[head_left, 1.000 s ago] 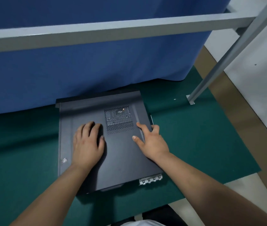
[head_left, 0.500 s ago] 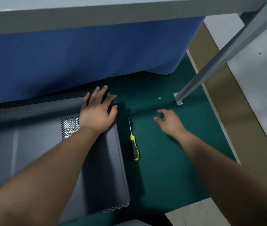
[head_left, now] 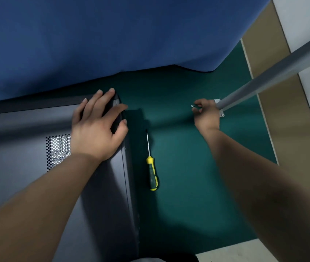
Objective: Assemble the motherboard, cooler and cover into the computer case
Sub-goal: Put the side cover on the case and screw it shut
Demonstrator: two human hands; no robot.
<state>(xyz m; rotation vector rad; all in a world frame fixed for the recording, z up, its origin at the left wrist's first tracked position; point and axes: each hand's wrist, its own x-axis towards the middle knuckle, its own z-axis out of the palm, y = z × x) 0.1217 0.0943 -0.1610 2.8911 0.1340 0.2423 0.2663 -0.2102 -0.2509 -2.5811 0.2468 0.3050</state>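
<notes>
The dark grey computer case lies flat on the green mat at the left, its cover on top with a perforated vent showing. My left hand rests flat on the cover's far right corner, fingers spread, thumb over the right edge. My right hand is out on the mat at the far right, fingertips pinched on a small silver screw. A yellow-handled screwdriver lies on the mat between the case and my right arm.
A blue cloth hangs down behind the case. A grey metal frame leg slants to a foot plate just beyond my right hand. The green mat ends at a tan strip on the right.
My view has swung right and closer. My left hand slid to the cover's far right corner. My right hand left the case, reached right across the mat and closed its fingertips on a screw.
</notes>
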